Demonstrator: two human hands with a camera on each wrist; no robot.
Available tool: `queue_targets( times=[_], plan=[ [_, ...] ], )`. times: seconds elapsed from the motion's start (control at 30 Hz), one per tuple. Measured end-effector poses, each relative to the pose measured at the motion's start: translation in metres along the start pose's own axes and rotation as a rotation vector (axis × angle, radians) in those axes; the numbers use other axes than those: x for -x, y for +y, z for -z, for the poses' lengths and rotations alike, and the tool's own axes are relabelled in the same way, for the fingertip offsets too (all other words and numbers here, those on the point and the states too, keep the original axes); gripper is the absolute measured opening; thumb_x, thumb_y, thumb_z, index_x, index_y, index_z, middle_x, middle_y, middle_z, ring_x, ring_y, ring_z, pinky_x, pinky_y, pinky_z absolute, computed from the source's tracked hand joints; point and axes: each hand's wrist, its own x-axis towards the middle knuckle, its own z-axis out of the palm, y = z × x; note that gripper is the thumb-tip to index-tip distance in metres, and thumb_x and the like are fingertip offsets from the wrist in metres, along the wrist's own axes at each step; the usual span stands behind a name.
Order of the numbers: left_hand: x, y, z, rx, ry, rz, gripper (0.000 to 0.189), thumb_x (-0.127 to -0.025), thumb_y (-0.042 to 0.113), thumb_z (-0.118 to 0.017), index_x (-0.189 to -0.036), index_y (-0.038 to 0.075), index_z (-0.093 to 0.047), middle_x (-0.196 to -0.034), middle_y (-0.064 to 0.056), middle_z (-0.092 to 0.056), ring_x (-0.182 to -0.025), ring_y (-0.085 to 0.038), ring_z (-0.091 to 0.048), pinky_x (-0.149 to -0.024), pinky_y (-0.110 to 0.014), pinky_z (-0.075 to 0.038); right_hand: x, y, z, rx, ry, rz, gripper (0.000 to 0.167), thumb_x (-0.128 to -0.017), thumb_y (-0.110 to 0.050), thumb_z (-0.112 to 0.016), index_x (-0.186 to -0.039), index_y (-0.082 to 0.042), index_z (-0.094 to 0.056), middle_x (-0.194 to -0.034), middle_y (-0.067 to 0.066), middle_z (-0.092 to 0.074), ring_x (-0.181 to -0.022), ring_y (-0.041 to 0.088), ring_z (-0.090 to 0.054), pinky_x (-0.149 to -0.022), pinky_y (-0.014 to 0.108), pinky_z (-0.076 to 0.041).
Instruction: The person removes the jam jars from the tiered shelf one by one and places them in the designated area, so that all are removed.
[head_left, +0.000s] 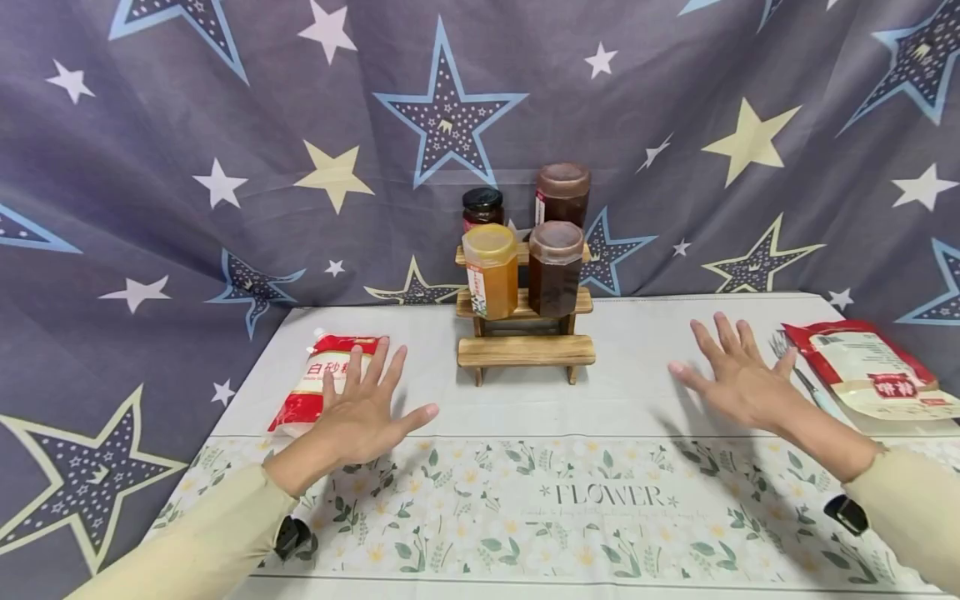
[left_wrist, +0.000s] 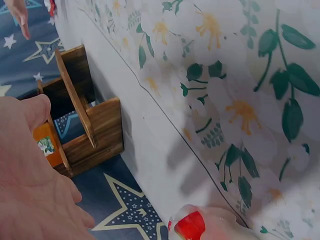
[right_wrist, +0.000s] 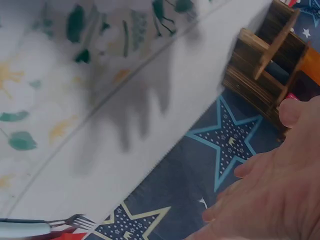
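My left hand (head_left: 360, 417) is spread with straight fingers above the table, partly covering a red-and-white bag of white sugar (head_left: 307, 379). It holds nothing. On the other side my right hand (head_left: 742, 387), also spread and holding nothing, hovers left of a fork (head_left: 813, 390) with a pale handle and a red-and-cream food bag (head_left: 873, 371). Between the hands stands a stepped wooden rack (head_left: 525, 350). Its middle step carries a jar of amber honey (head_left: 495, 279) and a dark brown jar (head_left: 555, 279). Behind them are a black-lidded jar (head_left: 482, 204) and another dark jar (head_left: 562, 196).
A white tablecloth (head_left: 637, 375) with a printed floral band covers the table. Behind it hangs a grey-purple star-patterned curtain (head_left: 525, 58). The rack's lowest step (head_left: 525, 352) faces me. In the right wrist view, the fork's tines (right_wrist: 82, 221) lie near the table edge.
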Motion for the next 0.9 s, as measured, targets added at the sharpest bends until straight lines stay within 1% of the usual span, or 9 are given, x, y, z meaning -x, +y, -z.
queue_targets(
  times=[0.1, 0.17, 0.33, 0.47, 0.53, 0.63, 0.77, 0.83, 0.9],
  plan=[
    [-0.004, 0.001, -0.002, 0.029, 0.0, -0.01, 0.1, -0.085, 0.079, -0.036, -0.156, 0.017, -0.002, -0.161, -0.011, 0.009, -0.142, -0.042, 0.016, -0.108, -0.073, 0.009, -0.004, -0.002, 0.008, 0.009, 0.007, 0.006, 0.086, -0.097, -0.065, -0.029, -0.154, -0.007, 0.001, -0.154, 0.026, 0.017, -0.137, 0.052, 0.015, -0.085, 0.084, 0.023],
    [-0.007, 0.003, -0.003, 0.042, -0.003, -0.015, 0.1, -0.086, 0.078, -0.036, -0.156, 0.017, -0.001, -0.161, -0.012, 0.008, -0.143, -0.041, 0.016, -0.11, -0.071, 0.009, -0.007, -0.005, 0.014, 0.012, 0.015, 0.007, 0.087, -0.097, -0.065, -0.029, -0.154, -0.007, 0.001, -0.154, 0.026, 0.016, -0.138, 0.053, 0.01, -0.086, 0.085, 0.021],
    [-0.017, 0.007, -0.007, 0.102, 0.002, -0.021, 0.097, -0.088, 0.071, -0.044, -0.156, 0.013, -0.004, -0.161, -0.014, 0.004, -0.144, -0.04, 0.012, -0.112, -0.069, 0.007, -0.018, -0.016, 0.032, 0.014, 0.025, 0.0, 0.088, -0.095, -0.068, -0.026, -0.154, -0.01, 0.005, -0.156, 0.028, 0.006, -0.137, 0.055, -0.006, -0.092, 0.084, 0.017],
    [-0.025, 0.012, -0.009, 0.178, 0.036, -0.009, 0.095, -0.089, 0.064, -0.052, -0.155, 0.008, -0.01, -0.16, -0.017, -0.002, -0.144, -0.04, 0.007, -0.114, -0.067, 0.0, -0.028, -0.024, 0.043, 0.003, 0.024, -0.011, 0.09, -0.094, -0.07, -0.024, -0.153, -0.011, 0.01, -0.154, 0.032, -0.001, -0.135, 0.058, -0.011, -0.098, 0.082, 0.009],
    [-0.03, 0.014, -0.01, 0.217, 0.066, -0.005, 0.092, -0.09, 0.058, -0.057, -0.154, 0.005, -0.016, -0.159, -0.019, -0.008, -0.145, -0.041, 0.002, -0.114, -0.066, -0.005, -0.034, -0.029, 0.046, -0.01, 0.035, -0.005, 0.09, -0.094, -0.07, -0.024, -0.153, -0.011, 0.009, -0.154, 0.032, -0.005, -0.136, 0.057, -0.012, -0.101, 0.081, 0.0],
    [-0.037, 0.016, -0.011, 0.291, 0.093, -0.002, 0.086, -0.09, 0.048, -0.063, -0.15, 0.001, -0.024, -0.157, -0.022, -0.018, -0.144, -0.041, -0.008, -0.115, -0.063, -0.012, -0.043, -0.036, 0.048, -0.065, 0.064, 0.028, 0.089, -0.095, -0.067, -0.027, -0.154, -0.01, 0.006, -0.154, 0.032, -0.007, -0.138, 0.053, -0.011, -0.104, 0.078, -0.009],
    [-0.05, 0.018, -0.013, 0.443, 0.1, -0.009, 0.079, -0.088, 0.038, -0.07, -0.146, -0.001, -0.032, -0.151, -0.022, -0.03, -0.138, -0.038, -0.027, -0.114, -0.055, -0.028, -0.056, -0.044, 0.051, -0.19, 0.119, 0.097, 0.086, -0.097, -0.061, -0.037, -0.154, -0.008, 0.0, -0.157, 0.027, -0.008, -0.141, 0.048, -0.011, -0.11, 0.069, -0.014],
    [-0.057, 0.019, -0.015, 0.526, 0.099, -0.003, 0.078, -0.086, 0.034, -0.074, -0.144, -0.001, -0.035, -0.148, -0.022, -0.036, -0.134, -0.037, -0.036, -0.111, -0.05, -0.037, -0.063, -0.049, 0.053, -0.257, 0.154, 0.125, 0.086, -0.096, -0.058, -0.042, -0.155, -0.008, -0.005, -0.157, 0.024, -0.012, -0.141, 0.045, -0.016, -0.113, 0.065, -0.018],
    [-0.064, 0.019, -0.017, 0.601, 0.093, 0.014, 0.078, -0.084, 0.031, -0.076, -0.143, -0.001, -0.037, -0.146, -0.021, -0.039, -0.13, -0.037, -0.042, -0.107, -0.048, -0.042, -0.072, -0.056, 0.057, -0.331, 0.182, 0.136, 0.085, -0.095, -0.057, -0.047, -0.155, -0.011, -0.008, -0.156, 0.024, -0.017, -0.14, 0.044, -0.022, -0.112, 0.063, -0.023]
  ],
)
